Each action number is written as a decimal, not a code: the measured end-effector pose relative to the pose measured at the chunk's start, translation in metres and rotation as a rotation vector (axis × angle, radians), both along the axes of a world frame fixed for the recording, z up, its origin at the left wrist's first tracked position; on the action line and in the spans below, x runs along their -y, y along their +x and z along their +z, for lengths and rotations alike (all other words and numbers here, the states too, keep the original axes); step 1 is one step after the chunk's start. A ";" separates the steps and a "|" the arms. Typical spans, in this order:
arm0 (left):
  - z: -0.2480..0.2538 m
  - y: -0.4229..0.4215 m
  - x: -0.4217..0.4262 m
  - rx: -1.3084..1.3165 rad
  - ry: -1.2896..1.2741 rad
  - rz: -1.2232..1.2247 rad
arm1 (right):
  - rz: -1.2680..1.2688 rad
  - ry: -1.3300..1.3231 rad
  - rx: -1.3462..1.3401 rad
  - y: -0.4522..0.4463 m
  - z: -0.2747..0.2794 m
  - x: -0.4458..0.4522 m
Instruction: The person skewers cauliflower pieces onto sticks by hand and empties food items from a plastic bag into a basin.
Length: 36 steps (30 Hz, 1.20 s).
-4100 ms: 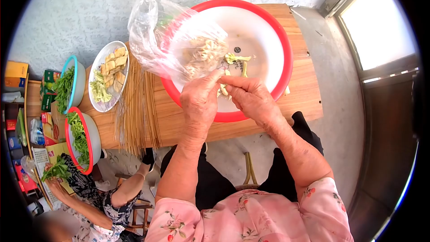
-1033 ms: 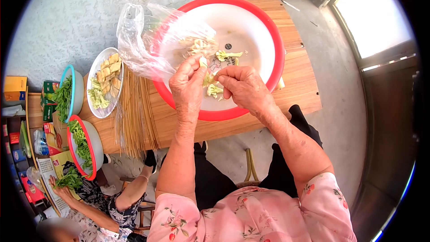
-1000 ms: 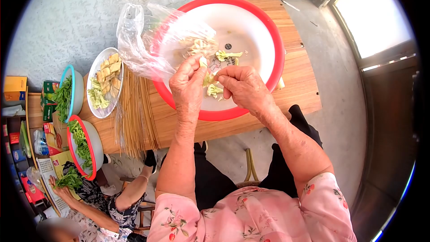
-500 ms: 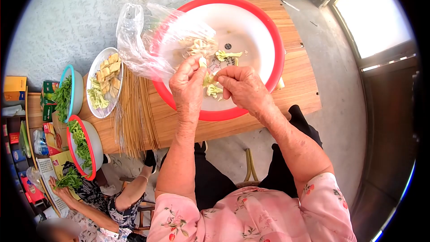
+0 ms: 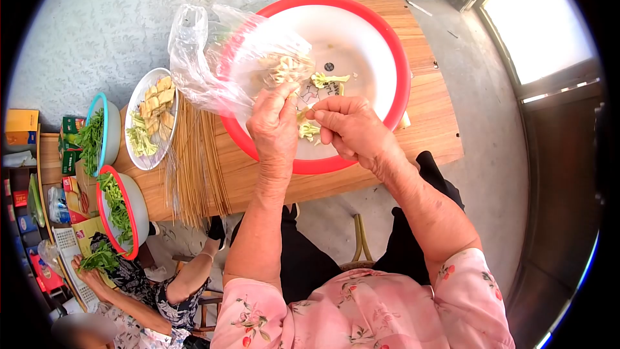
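Observation:
Both my hands are raised over the near part of a large white basin with a red rim [image 5: 402, 84]. My left hand [image 5: 272, 123] is closed in a pinch on a small pale vegetable piece, mostly covered by the fingers. Close to its right, the fingers of my right hand [image 5: 345, 126] are pinched together; what they hold is too small to make out. Below my fingertips lies a cauliflower floret [image 5: 309, 131], and another floret [image 5: 329, 80] rests farther back. A clear plastic bag [image 5: 210, 58] with pale pieces inside hangs over the basin's left side.
Thin wooden skewers [image 5: 194, 161] lie left of the basin, beside an oval white plate [image 5: 148, 163] of sliced food and florets. Two bowls of greens, blue-rimmed [image 5: 111, 130] and red-rimmed [image 5: 137, 210], stand farther left. Another person's hand [image 5: 90, 274] holds leafy greens at the lower left.
The pale piece that stuck up from my left fingertips is now mostly covered, and that hand has tilted slightly to the right. My right hand has turned a little. The basin, bag and plate stay put.

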State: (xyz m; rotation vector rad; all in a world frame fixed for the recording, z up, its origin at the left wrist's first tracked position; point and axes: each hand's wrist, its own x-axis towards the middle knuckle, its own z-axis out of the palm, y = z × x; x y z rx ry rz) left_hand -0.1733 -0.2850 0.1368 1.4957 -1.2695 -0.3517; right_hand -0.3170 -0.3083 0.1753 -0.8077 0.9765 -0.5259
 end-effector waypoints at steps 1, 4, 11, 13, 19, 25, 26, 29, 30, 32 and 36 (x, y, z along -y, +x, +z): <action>0.000 0.000 0.000 0.000 0.000 0.000 | 0.000 0.000 0.000 -0.001 0.000 0.000; 0.000 -0.002 0.000 0.120 -0.091 -0.016 | 0.011 0.043 0.058 -0.001 0.000 0.002; -0.003 -0.010 0.000 0.169 -0.106 -0.031 | -0.055 -0.039 -0.020 0.003 0.006 -0.002; -0.003 -0.010 0.000 0.196 -0.111 -0.049 | -0.062 -0.040 -0.026 0.001 0.005 0.000; -0.005 -0.013 0.001 0.201 -0.134 -0.063 | -0.059 -0.035 -0.046 -0.001 0.007 0.002; 0.009 -0.015 0.001 -0.159 0.003 -0.034 | -0.182 -0.085 0.047 -0.021 0.000 0.017; 0.004 -0.012 0.002 -0.160 0.005 -0.034 | -0.206 -0.087 0.047 -0.022 0.003 0.018; -0.025 -0.002 0.005 0.508 0.242 -0.273 | -0.233 -0.112 0.059 -0.027 -0.001 0.023; -0.033 -0.003 0.006 0.713 0.380 -0.422 | -0.245 -0.108 0.046 -0.027 0.002 0.022; -0.050 -0.003 0.007 0.929 0.526 -0.552 | -0.241 -0.126 0.029 -0.028 0.006 0.021; -0.064 -0.002 0.009 1.039 0.696 -0.619 | -0.203 -0.157 0.005 -0.027 0.008 0.020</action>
